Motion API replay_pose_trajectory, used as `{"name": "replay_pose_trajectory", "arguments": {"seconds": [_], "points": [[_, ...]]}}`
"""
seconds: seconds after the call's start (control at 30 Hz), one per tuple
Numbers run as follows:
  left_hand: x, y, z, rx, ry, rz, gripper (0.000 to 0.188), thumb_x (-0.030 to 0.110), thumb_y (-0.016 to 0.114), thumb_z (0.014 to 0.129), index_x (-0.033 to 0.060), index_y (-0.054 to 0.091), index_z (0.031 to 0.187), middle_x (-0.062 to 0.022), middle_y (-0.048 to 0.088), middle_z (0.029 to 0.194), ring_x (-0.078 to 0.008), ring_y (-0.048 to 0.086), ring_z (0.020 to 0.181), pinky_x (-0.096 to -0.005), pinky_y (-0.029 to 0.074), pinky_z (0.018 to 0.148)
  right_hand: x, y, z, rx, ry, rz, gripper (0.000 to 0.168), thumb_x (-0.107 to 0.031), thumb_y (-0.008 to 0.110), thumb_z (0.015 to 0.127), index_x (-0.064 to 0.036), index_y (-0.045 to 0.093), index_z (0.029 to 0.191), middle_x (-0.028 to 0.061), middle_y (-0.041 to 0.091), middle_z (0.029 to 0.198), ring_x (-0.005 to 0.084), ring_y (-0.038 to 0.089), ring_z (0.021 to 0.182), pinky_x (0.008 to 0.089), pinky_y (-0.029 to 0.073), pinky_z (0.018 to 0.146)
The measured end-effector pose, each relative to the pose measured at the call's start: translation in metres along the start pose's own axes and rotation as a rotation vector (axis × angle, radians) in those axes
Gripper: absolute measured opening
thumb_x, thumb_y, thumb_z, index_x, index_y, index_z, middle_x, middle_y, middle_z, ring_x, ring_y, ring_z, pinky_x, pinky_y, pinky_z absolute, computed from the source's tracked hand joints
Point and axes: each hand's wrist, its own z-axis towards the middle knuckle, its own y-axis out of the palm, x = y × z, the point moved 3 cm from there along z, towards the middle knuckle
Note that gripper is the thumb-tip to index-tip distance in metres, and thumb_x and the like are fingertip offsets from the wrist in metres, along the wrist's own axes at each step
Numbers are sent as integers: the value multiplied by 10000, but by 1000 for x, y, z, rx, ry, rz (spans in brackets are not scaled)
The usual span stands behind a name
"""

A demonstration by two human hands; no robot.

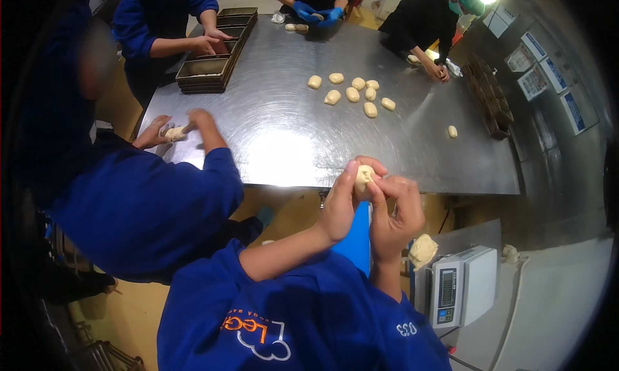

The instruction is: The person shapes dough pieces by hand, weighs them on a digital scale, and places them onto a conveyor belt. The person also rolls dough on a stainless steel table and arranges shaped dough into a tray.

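A small piece of pale dough (pixel 364 176) is held between my two hands, over the near edge of the steel table (pixel 271 105). My left hand (pixel 341 202) cups it from the left, fingers curled around its far side. With thumb and fingertips, my right hand (pixel 399 204) pinches its near right side, where the surface looks creased. Farther up the table lies a loose group of several dough pieces (pixel 352 95), smooth and oblong. One single dough piece (pixel 452 131) sits apart at the right.
Stacked metal loaf pans (pixel 203 71) stand at the table's far left; more pans (pixel 488 98) lean at the right. A digital scale (pixel 464 286) and a dough lump (pixel 423 251) are at my lower right. A co-worker's hands (pixel 179 129) handle dough at left; other people work across the table.
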Motion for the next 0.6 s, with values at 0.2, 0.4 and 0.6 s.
{"name": "replay_pose_trajectory", "arguments": {"seconds": [0.2, 0.4, 0.6], "points": [[-1, -1, 0, -43, 3, 34, 495, 420, 190, 1055, 66, 530, 1122, -22, 541, 977, -76, 512, 894, -240, 417, 818, 0, -3, -3, 51, -150, -151, 232, -75, 720, 826, -24, 691, 1050, 130, 638, 952, 229, 606, 813, 311, 498, 677], [5, 8, -4, -126, 152, 416, 718, 615, 209, 975, 9, 382, 1319, -99, 464, 1155, -177, 473, 1114, -316, 365, 993, -2, -4, 3, 57, -37, -65, 424, -121, 763, 787, 17, 623, 1163, 156, 617, 1042, 219, 593, 852, 302, 492, 675], [22, 9, -7, -269, 191, 634, 649, 281, 533, 929, 40, 262, 1466, -160, 346, 1339, -254, 390, 1272, -399, 382, 1025, 28, -25, 10, -82, 262, 438, 359, -4, 686, 808, 48, 603, 1154, 140, 614, 1082, 191, 613, 960, 293, 509, 802]]}}
